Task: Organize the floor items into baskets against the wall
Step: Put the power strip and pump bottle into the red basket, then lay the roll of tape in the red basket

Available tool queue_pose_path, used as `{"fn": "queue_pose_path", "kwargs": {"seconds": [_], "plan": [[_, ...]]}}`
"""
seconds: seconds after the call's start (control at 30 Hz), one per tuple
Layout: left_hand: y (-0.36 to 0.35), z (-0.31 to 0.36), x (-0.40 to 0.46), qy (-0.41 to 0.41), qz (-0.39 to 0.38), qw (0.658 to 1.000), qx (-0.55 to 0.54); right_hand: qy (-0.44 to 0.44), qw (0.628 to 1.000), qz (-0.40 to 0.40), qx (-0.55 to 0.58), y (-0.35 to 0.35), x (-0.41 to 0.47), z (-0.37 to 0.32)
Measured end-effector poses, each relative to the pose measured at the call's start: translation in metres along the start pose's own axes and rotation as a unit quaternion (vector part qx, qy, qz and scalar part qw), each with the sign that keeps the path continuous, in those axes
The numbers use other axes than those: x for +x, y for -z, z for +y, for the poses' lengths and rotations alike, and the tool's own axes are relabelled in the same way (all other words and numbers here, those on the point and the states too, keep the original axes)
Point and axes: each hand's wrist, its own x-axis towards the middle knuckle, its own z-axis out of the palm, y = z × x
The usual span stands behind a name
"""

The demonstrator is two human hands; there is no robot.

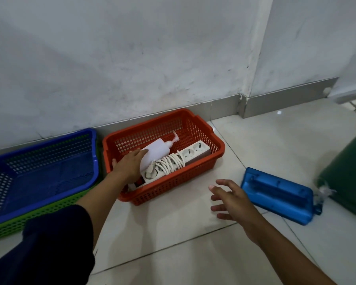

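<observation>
A red basket point(201, 171) stands on the floor near the wall. Inside it lie a white pump bottle point(156, 150) and a white power strip point(195, 152) with its coiled cord. My left hand point(130, 164) reaches into the basket's left end, fingers resting on the bottle's base, thumb near the rim. My right hand point(232, 199) hovers above the tiles in front of the basket, fingers spread and holding nothing. A blue translucent plastic object point(280, 195) lies on the floor just right of that hand.
A blue basket point(94, 159) nested in a green basket point(56, 208) sits left of the red one, against the wall. A dark green bag point(347, 171) stands at the right edge. A wall corner juts out behind the red basket.
</observation>
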Motion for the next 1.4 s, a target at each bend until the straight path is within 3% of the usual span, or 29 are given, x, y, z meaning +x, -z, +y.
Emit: {"fn": "queue_pose_path", "kwargs": {"seconds": [0.1,0.23,0.33,0.47,0.6,0.73,0.83,0.97,1.1,1.27,1.4], "plan": [[0.003,0.024,-0.012,-0.025,-0.035,0.999,0.005,-0.005,1.000,0.002,-0.003,0.005,-0.010,-0.005],[0.004,0.092,-0.037,-0.148,0.029,0.989,-0.003,0.002,0.999,0.039,0.001,0.024,-0.021,-0.004],[0.009,0.166,-0.067,-0.283,0.055,0.958,0.014,0.003,0.993,0.116,-0.020,0.059,-0.035,0.012],[0.017,0.269,-0.127,-0.424,-0.030,0.903,0.066,-0.008,0.974,0.212,-0.075,0.128,-0.064,0.041],[0.001,0.366,-0.184,-0.501,-0.089,0.855,0.106,-0.076,0.925,0.346,-0.139,0.205,-0.108,0.082],[-0.035,0.428,-0.245,-0.557,-0.126,0.810,0.131,-0.175,0.835,0.451,-0.261,0.260,-0.168,0.129],[-0.068,0.436,-0.277,-0.559,-0.184,0.796,0.142,-0.242,0.802,0.459,-0.297,0.278,-0.203,0.163],[-0.100,0.423,-0.284,-0.523,-0.270,0.795,0.149,-0.257,0.837,0.432,-0.214,0.288,-0.227,0.195],[-0.106,0.413,-0.280,-0.477,-0.321,0.809,0.122,-0.253,0.866,0.365,-0.228,0.291,-0.233,0.202],[-0.094,0.391,-0.269,-0.429,-0.351,0.827,0.095,-0.246,0.862,0.336,-0.289,0.280,-0.220,0.188],[-0.072,0.360,-0.255,-0.389,-0.348,0.850,0.077,-0.195,0.899,0.297,-0.257,0.254,-0.191,0.159]]}}
